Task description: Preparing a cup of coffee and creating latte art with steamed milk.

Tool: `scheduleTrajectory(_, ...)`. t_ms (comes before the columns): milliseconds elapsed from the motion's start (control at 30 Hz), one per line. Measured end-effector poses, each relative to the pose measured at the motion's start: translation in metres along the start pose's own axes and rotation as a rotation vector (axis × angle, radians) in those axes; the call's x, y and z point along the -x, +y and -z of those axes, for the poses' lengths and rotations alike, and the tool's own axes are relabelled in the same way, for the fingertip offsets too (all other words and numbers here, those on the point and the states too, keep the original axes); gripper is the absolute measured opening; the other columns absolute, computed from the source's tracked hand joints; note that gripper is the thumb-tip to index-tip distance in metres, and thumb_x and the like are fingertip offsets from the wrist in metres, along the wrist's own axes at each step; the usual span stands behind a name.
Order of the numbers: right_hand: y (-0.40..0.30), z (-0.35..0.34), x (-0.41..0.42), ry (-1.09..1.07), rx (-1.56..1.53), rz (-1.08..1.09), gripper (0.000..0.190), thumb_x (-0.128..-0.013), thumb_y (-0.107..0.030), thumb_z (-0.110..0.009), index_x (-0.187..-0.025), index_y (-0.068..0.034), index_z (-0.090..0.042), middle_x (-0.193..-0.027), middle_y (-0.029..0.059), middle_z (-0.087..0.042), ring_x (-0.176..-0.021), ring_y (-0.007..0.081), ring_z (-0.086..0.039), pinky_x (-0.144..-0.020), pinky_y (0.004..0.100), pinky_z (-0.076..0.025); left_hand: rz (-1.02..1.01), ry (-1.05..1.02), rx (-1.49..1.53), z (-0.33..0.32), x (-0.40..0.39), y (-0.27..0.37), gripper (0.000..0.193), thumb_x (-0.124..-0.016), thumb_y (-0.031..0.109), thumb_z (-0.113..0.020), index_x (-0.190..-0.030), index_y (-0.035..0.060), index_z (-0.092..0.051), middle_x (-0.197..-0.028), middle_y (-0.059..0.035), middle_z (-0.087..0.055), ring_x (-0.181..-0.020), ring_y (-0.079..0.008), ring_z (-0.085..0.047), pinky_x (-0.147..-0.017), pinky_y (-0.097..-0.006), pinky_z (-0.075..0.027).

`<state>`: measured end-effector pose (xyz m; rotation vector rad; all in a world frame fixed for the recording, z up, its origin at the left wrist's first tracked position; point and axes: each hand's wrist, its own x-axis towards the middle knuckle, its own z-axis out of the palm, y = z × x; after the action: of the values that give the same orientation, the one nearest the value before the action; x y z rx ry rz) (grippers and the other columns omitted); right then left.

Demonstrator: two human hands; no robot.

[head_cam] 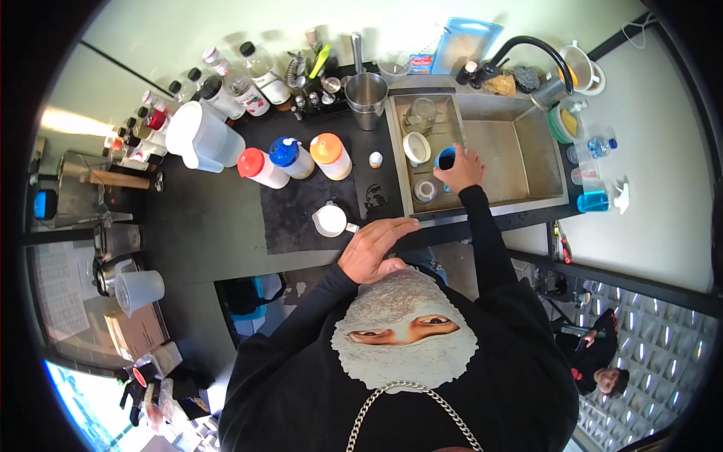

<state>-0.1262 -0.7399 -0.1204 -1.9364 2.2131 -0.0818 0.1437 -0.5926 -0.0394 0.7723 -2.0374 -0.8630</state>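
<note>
My right hand [467,168] reaches over the left section of the sink, its fingers closed around the rim of a blue cup [440,158] whose inside looks dark. Next to that cup are a white cup [417,148], an upturned glass jar [421,116] and a small clear glass [424,191]. My left hand [375,248] hovers near the counter's front edge with nothing in it, fingers stretched out and thumb apart. Just beyond it, a small handled pitcher [351,228] with white contents stands on a black mat [288,226].
Squeeze bottles with red [253,163], blue [285,151] and orange [327,148] caps stand behind the pitcher. A metal shaker [366,96] is left of the sink, and a black faucet [531,40] arches over its basin [508,147]. Several syrup bottles [248,87] line the wall. Another person [596,353] is at lower right.
</note>
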Motion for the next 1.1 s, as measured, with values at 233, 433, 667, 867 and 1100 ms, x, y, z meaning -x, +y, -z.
scheduleTrajectory(233,-0.06,0.112,0.062,0.273,-0.28,0.477,0.077,-0.073,-0.039,-0.083,-0.14,-0.012,-0.057,-0.132,0.0191,-0.055,-0.124,0.0383,-0.05,-0.106,0.049,-0.04,0.378,0.4,0.597,0.003,-0.001,0.005,0.047,-0.108,0.029,-0.048,-0.145,-0.0001,-0.042,-0.147,-0.0177,-0.047,-0.134,-0.0291,-0.052,-0.111,-0.0428,-0.042)
scheduleTrajectory(433,-0.155,0.189,0.118,0.197,-0.655,0.832,0.072,-0.074,-0.035,-0.085,-0.136,-0.007,-0.062,-0.122,0.0183,-0.062,-0.115,0.0347,-0.059,-0.101,0.0447,-0.045,0.216,0.44,1.056,0.047,-0.016,0.013,0.087,-0.102,0.06,-0.046,-0.164,0.0154,-0.004,-0.163,-0.0158,-0.026,-0.145,-0.0337,-0.039,-0.115,-0.0492,-0.039)
scheduleTrajectory(667,-0.211,0.177,0.126,0.065,-1.218,0.918,0.069,-0.088,-0.028,-0.08,-0.146,-0.005,-0.05,-0.141,0.0154,-0.056,-0.127,0.0225,-0.056,-0.104,0.0373,-0.047,0.31,0.871,1.052,0.109,0.024,0.018,0.095,-0.093,0.08,-0.037,-0.156,0.0084,-0.031,-0.15,-0.0184,-0.046,-0.125,-0.0369,-0.058,-0.101,-0.0435,-0.054)
scheduleTrajectory(867,-0.142,0.03,0.124,-0.287,-1.151,0.486,0.044,-0.089,-0.012,-0.078,-0.127,-0.001,-0.059,-0.124,0.0104,-0.062,-0.114,0.0187,-0.062,-0.096,0.0344,-0.052,0.041,0.878,1.342,0.155,0.06,0.034,0.094,-0.089,0.07,-0.061,-0.155,0.0101,-0.032,-0.146,-0.0223,-0.047,-0.111,-0.044,-0.064,-0.079,-0.0372,-0.066)
scheduleTrajectory(1100,-0.125,-0.094,0.169,-0.222,-1.268,0.3,0.039,-0.089,-0.01,-0.079,-0.122,0.001,-0.062,-0.114,0.008,-0.066,-0.104,0.0134,-0.064,-0.095,0.0295,-0.051,0.051,0.776,1.621,0.162,0.101,0.029,0.098,-0.089,0.076,-0.05,-0.155,0.0055,-0.031,-0.144,-0.0274,-0.048,-0.108,-0.0491,-0.066,-0.077,-0.0445,-0.064)
